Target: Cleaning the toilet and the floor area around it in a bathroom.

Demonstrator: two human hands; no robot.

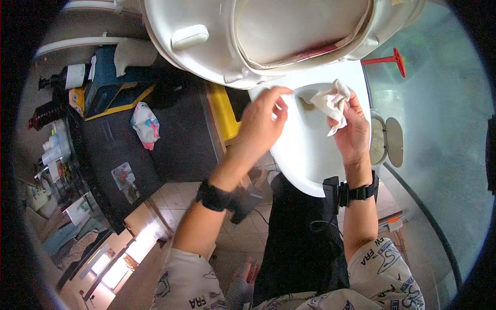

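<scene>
My right hand [353, 131] pinches a crumpled white tissue or wipe [333, 101] above the right part of a white toilet bowl [310, 151]. Over the bowl's left rim is my left hand [263, 118], slightly blurred, fingers curled and apart, with nothing seen in it. Inside the bowl, the drain opening [306, 102] shows brownish, partly covered by the tissue. The raised toilet seat [217, 23], underside towards me, stands at the top of the view with its white bumper [190, 37] visible. Black straps with boxy devices sit on both wrists.
On the dark counter [182, 151] at left lie a printed soft pack [145, 126], a clear plastic package [126, 178], a blue-and-yellow box [116, 93] and pump bottles [64, 77]. Rightward are a lidded bin [378, 139], a red-handled tool [397, 62] and a glass panel [438, 135].
</scene>
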